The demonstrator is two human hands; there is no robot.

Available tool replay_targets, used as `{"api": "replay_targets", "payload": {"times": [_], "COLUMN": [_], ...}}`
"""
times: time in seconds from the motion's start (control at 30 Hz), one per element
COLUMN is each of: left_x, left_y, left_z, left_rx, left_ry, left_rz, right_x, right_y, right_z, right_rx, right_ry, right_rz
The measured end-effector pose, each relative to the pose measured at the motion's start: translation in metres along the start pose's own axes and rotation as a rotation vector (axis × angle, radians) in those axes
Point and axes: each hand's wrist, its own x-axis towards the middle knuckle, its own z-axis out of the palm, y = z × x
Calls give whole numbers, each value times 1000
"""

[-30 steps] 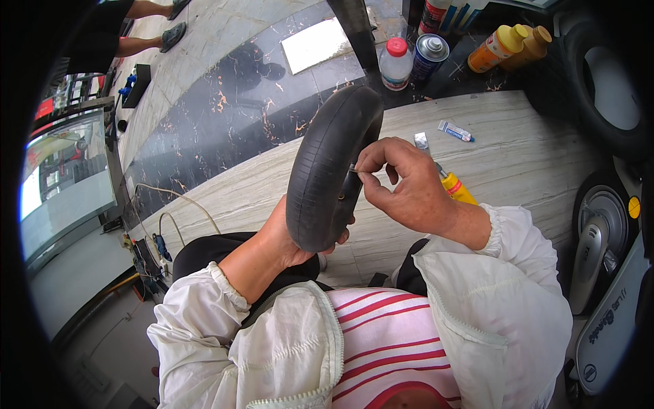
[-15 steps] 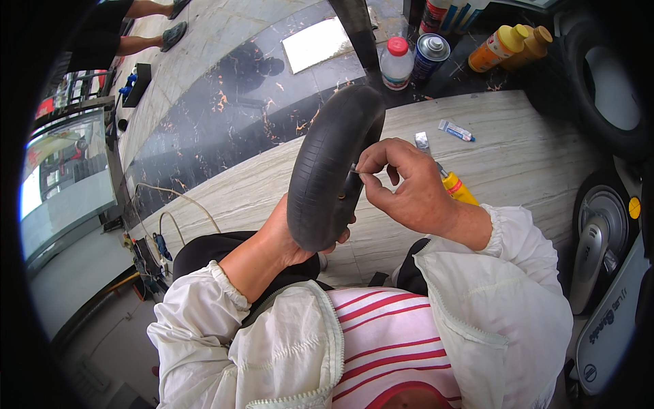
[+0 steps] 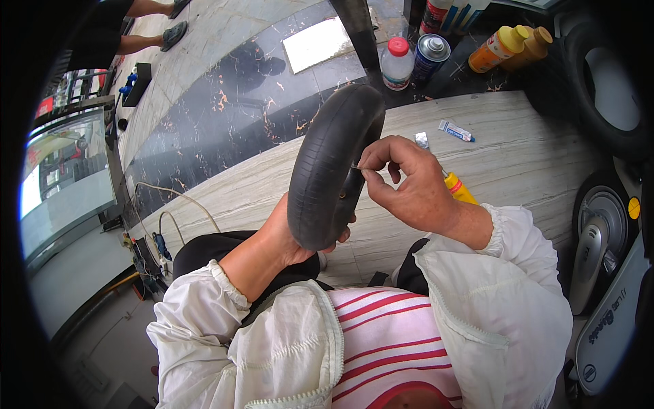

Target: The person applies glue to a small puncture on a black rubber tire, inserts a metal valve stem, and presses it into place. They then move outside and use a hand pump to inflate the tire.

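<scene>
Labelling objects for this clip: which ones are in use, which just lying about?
In use:
- black inner tube, gripped from below by left hand
- right hand, pinching a thin metal piece at the tube's inner side

Lying about:
- small glue tube
- yellow-handled tool
- white bottle
- spray can
- yellow squeeze bottles

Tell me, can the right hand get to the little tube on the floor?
Probably yes. The little tube lies in the open on the pale floor, just beyond the right hand, with nothing between them. But the fingers are pinching something thin at the black tyre tube, so they must let go first.
</scene>
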Motion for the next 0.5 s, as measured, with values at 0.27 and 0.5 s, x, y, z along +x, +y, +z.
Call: {"api": "replay_targets", "payload": {"times": [0.27, 0.5], "left_x": [-1, -1], "left_y": [-1, -1], "left_z": [1, 1], "left_rx": [-4, 12], "left_ry": [10, -1], "left_rz": [-3, 21], "right_x": [0, 1], "right_y": [1, -4], "right_z": [2, 4], "right_rx": [-10, -11], "right_ry": [-2, -51], "right_rz": [3, -77]}}
